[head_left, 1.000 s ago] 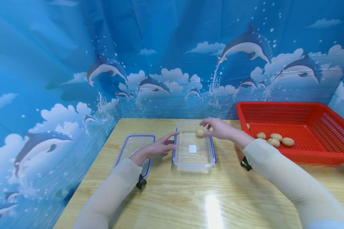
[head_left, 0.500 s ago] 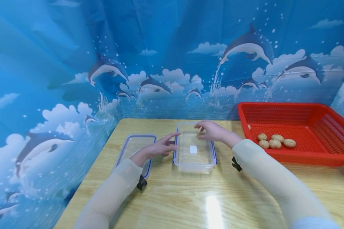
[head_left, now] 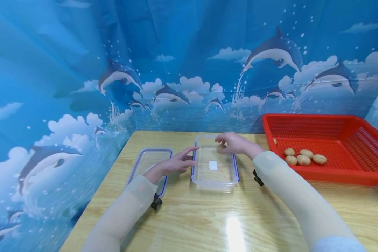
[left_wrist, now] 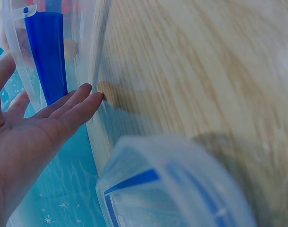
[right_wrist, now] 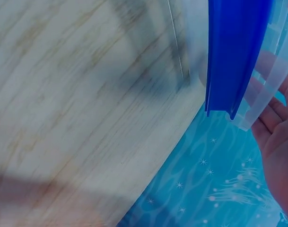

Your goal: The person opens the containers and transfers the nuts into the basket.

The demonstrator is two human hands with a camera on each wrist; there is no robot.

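A clear plastic food box (head_left: 212,178) with blue side clasps stands on the table, a white label on its floor. My left hand (head_left: 176,161) is at its left side, fingers extended and spread by the rim. In the left wrist view that hand's fingers lie close to the blue clasp (left_wrist: 48,56). My right hand (head_left: 236,143) reaches into the far right part of the box. Its curled fingers and thumb pinch a walnut (head_left: 221,148), mostly hidden by the hand. Through the box wall the right wrist view shows the fingers, partly covered by a blue clasp (right_wrist: 233,56).
A clear lid (head_left: 154,154) with a blue rim lies left of the box, partly under my left forearm. At the right stands a red basket (head_left: 334,173) with several walnuts (head_left: 303,160). A dolphin-print curtain (head_left: 189,70) closes off the table's back and left.
My right hand has moved left over the walnut in the box and closed its fingers around it. The left hand has stayed at the box's left side.
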